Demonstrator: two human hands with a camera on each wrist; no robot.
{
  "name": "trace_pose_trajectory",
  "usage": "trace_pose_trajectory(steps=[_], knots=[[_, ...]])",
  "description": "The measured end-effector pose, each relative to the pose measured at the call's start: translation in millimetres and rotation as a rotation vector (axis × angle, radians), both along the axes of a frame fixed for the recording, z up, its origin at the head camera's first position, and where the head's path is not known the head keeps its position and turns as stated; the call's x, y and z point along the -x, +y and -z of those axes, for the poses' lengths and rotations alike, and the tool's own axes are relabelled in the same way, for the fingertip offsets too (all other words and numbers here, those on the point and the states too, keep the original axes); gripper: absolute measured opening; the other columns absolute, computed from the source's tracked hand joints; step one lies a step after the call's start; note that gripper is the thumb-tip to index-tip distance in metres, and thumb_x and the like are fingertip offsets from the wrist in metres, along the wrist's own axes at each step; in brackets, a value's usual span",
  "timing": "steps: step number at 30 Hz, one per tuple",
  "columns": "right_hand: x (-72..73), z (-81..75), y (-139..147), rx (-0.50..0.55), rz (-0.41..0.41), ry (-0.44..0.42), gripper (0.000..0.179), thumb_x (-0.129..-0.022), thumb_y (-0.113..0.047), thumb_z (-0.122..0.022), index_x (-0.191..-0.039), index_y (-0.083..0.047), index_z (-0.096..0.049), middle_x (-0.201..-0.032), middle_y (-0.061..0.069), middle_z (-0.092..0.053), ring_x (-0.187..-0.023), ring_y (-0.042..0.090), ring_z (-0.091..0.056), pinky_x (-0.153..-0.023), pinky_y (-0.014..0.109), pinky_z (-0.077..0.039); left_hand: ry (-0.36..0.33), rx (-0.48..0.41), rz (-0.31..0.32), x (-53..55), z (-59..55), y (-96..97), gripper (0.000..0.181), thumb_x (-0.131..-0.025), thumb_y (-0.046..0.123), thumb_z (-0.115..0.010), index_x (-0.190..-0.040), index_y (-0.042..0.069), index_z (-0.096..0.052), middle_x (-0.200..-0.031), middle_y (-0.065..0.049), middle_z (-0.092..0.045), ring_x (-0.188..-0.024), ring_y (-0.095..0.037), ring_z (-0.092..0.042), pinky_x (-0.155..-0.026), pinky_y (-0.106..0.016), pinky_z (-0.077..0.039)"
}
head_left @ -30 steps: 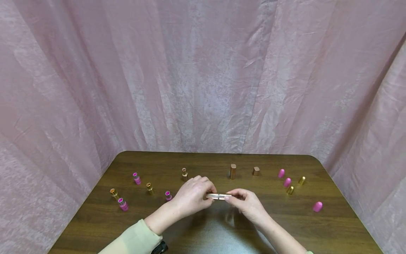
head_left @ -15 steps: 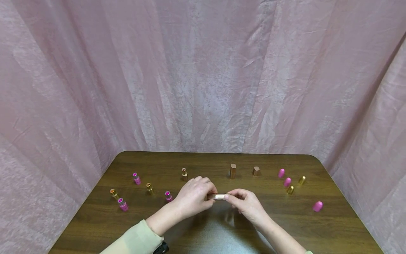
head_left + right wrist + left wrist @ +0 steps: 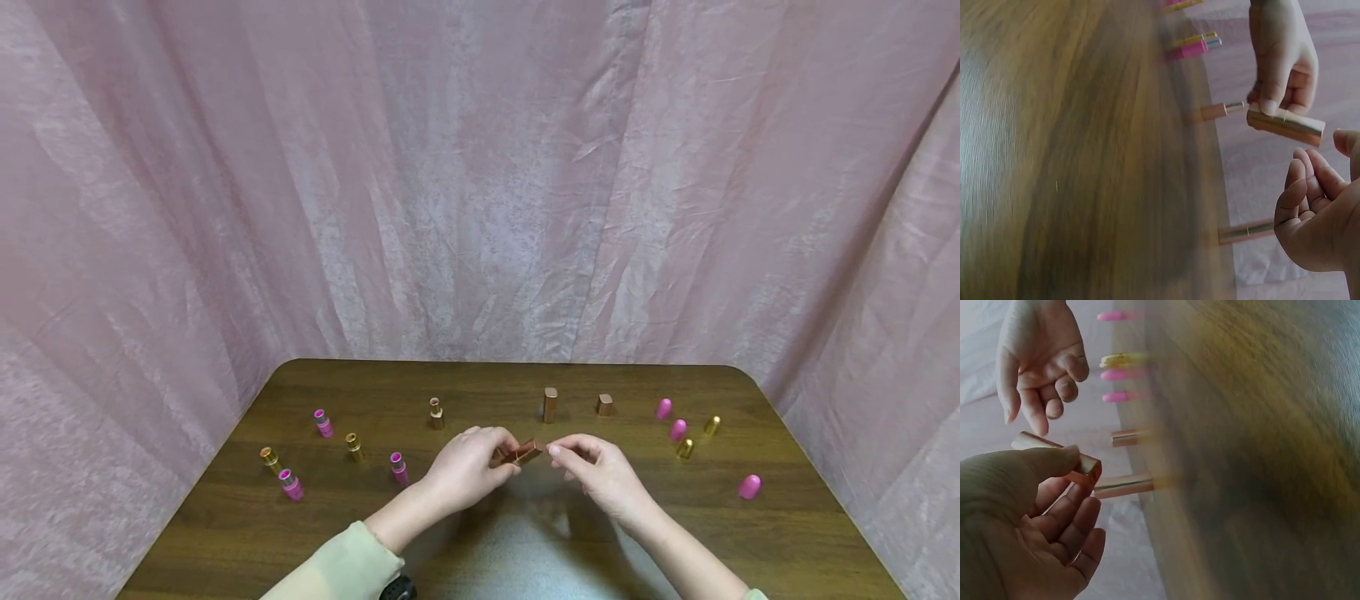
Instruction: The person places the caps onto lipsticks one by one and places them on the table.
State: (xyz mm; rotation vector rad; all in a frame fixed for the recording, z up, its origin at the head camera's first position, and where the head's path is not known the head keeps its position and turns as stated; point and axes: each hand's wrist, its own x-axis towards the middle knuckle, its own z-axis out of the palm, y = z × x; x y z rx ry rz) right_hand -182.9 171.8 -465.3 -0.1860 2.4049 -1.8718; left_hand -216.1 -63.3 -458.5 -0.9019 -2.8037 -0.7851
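Note:
My left hand (image 3: 467, 468) pinches a copper-coloured lipstick (image 3: 528, 452) between thumb and fingers, above the middle of the table. The lipstick is capped, with a thin seam showing around it in the right wrist view, and it tilts up toward the right. Just off its free end is my right hand (image 3: 603, 479), fingers loosely bent and holding nothing. In the right wrist view a gap shows between the lipstick (image 3: 1294, 129) and the right thumb. Behind the hands stands another capped copper lipstick (image 3: 551, 406).
Uncapped lipsticks stand on the left: pink ones (image 3: 290, 485), gold ones (image 3: 355, 447) and a copper one (image 3: 437, 414). Caps stand on the right: copper (image 3: 604, 406), pink (image 3: 750, 487) and gold (image 3: 686, 448). A pink curtain (image 3: 480, 183) hangs behind the wooden table (image 3: 225, 533).
The right hand has let go of the lipstick and drawn slightly right. The lipstick, level between both hands before, is now tilted in the left hand alone.

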Motion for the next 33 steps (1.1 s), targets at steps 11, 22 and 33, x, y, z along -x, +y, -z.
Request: trace_pose_trajectory(steps=[11,22,33], knots=[[-0.1,8.5,36.0,-0.397,0.056,0.197,0.018,-0.095,-0.035,-0.073,-0.105,-0.021,-0.075,-0.092,-0.013,-0.068,-0.083,0.009,-0.060,-0.072,0.028,-0.049,-0.287,-0.363,-0.003,2.3,25.6,17.4,0.024,-0.095,0.014,-0.073,-0.116,0.005,-0.069,-0.095,0.007,-0.067,-0.085,-0.007,-0.062,-0.077,-0.025,-0.051],[-4.9,28.0,62.6,-0.715,0.054,0.454,0.016,-0.091,-0.031,-0.078,-0.103,-0.020,-0.076,-0.085,-0.022,-0.058,-0.076,0.001,-0.056,-0.068,0.026,-0.049,-0.240,-0.333,-0.048,24.2,36.8,22.7,0.014,-0.088,0.007,-0.077,-0.100,0.005,-0.071,-0.091,0.002,-0.065,-0.082,-0.008,-0.062,-0.074,-0.024,-0.052],[-3.2,38.5,69.6,-0.799,0.064,0.471,0.019,-0.089,-0.030,-0.079,-0.104,-0.020,-0.076,-0.089,-0.021,-0.061,-0.080,0.005,-0.062,-0.070,0.030,-0.051,-0.187,-0.259,-0.151,56.1,47.4,27.6,0.019,-0.085,0.005,-0.079,-0.101,0.003,-0.071,-0.095,-0.003,-0.068,-0.085,-0.015,-0.066,-0.076,-0.028,-0.053]])
